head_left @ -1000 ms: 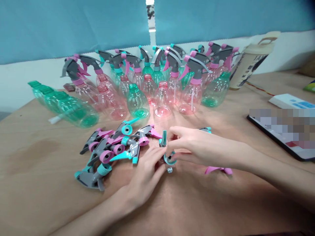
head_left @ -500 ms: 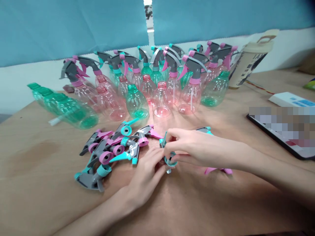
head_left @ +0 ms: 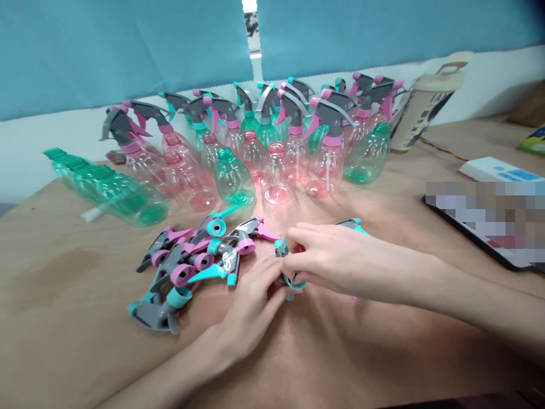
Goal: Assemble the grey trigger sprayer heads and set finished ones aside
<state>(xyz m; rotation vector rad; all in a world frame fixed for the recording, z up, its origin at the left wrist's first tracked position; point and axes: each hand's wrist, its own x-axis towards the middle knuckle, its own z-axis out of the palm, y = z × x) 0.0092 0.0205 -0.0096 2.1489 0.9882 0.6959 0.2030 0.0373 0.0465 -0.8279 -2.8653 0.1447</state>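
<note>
Between my hands, low over the table, is a spray trigger head [head_left: 294,282] with a teal collar, largely covered by fingers. My left hand [head_left: 258,289] grips it from the left, fingers curled round its body. From the right, my right hand [head_left: 317,253] pinches at the collar opening with closed fingers; whether a small part sits in that pinch is hidden. Left of my hands lies a pile of loose grey trigger heads [head_left: 183,272] with pink and teal collars. Another teal and grey trigger head [head_left: 353,224] shows partly behind my right hand.
Behind stand pink and green bottles, some with spray heads, like this pink bottle [head_left: 279,179], some open-necked. Several green bottles [head_left: 114,193] lean at left. A cream tumbler [head_left: 430,108], a white box [head_left: 500,173] and a dark-edged device [head_left: 477,233] sit on the right.
My right hand has tilted down and closer over the teal collar, covering more of it. The pink trigger parts under my right forearm are now almost hidden. The view has shifted slightly.
</note>
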